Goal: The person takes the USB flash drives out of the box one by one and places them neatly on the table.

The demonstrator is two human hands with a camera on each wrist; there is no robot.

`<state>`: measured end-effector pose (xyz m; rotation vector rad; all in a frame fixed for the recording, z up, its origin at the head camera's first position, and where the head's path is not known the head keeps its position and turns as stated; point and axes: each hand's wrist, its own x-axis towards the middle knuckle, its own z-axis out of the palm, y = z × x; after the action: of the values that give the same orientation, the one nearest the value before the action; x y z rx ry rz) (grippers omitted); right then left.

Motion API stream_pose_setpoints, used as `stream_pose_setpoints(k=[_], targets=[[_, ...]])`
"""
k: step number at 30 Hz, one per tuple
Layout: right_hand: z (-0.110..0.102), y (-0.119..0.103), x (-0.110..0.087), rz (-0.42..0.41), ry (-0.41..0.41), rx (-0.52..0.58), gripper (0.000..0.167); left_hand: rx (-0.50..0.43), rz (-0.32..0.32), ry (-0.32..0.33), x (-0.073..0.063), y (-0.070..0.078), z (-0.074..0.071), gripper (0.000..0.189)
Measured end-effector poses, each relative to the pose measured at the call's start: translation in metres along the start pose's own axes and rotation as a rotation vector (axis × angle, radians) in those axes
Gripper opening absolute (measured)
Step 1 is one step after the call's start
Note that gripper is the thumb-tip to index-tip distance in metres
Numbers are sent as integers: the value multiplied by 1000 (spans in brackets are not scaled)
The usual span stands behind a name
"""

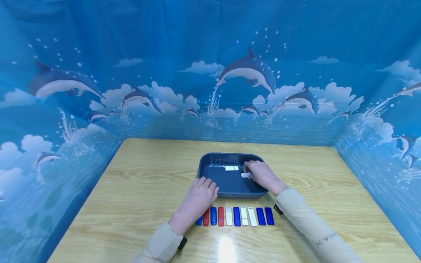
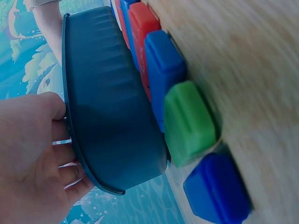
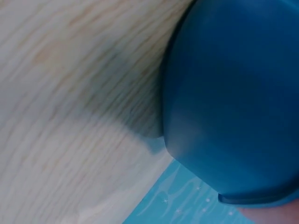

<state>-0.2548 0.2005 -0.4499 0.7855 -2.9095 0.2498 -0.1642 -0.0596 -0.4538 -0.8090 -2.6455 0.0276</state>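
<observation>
A dark blue tray (image 1: 227,194) stands on the table. Inside it lies a white USB stick (image 1: 231,168), with a second white USB stick (image 1: 245,175) to its right. My right hand (image 1: 262,175) reaches over the tray's right side and pinches this second stick. The right wrist view shows mostly the tray's outer wall (image 3: 233,102). My left hand (image 1: 200,191) rests on the rim at the near left corner. In the left wrist view its fingers (image 2: 63,154) extend over the rim, their tips hidden.
In front of the tray, a row holds several sticks, including red (image 1: 221,216), blue (image 1: 269,216) and white (image 1: 252,216) ones. The left wrist view adds a green piece (image 2: 189,123) and a blue piece (image 2: 217,189). A dolphin-printed curtain (image 1: 210,73) surrounds the wooden table (image 1: 148,175).
</observation>
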Motion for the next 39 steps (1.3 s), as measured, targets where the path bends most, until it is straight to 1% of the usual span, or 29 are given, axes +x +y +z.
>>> stream_pose_setpoints(k=[4,7,12,17,21,25,29,34,39], targets=[[1,0,1,-7,6,6,20,7,-1,0,0,0,0,27],[0,0,1,22,3,63,16,7,-4,-7,0,0,1,27],[-4,-1,-1,111,30,226,13,7,-1,-14,0,0,-1,28],[-10,-3,-8,213,72,353,20,11,0,-15,0,1,-2,27],[-15,-4,-15,279,131,465,25,4,-5,-17,0,1,-1,28],[-21,-5,-23,310,180,576,30,-6,-11,-24,0,0,-1,28],[-25,-5,-32,325,184,656,34,-15,-15,-24,0,0,0,28],[-32,-8,-46,356,173,723,38,-15,-15,-14,0,1,-1,28],[-40,-10,-62,381,174,760,41,-9,-10,-6,0,1,-2,27]])
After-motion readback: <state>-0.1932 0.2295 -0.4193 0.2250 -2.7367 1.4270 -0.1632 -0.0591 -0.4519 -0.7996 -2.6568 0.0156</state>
